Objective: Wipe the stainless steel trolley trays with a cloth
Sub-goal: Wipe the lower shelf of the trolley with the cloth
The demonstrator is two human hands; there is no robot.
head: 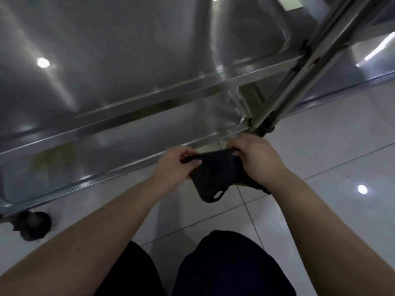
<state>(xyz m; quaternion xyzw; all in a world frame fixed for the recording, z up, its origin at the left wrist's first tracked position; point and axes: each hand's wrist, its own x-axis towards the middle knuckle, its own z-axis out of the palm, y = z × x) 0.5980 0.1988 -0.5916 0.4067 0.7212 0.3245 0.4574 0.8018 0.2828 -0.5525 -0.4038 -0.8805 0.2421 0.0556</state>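
Note:
A dark cloth (pixel 215 178) with a small hole near its lower edge hangs between both hands, just in front of the trolley. My left hand (pixel 177 163) pinches its left top corner. My right hand (pixel 256 159) grips its right top edge, fingers curled over the fabric. The upper steel tray (pixel 106 50) fills the top left of the view. Below it lies a lower tray (pixel 119 146), whose near rim runs diagonally just beyond my hands.
A slanted steel post (pixel 299 69) of the trolley rises at the right, with a dark fitting at its foot. A black caster wheel (pixel 32 225) sits at the lower left. A greenish smear shows on the lower tray. Glossy white floor tiles (pixel 331 150) lie around; my knees are below.

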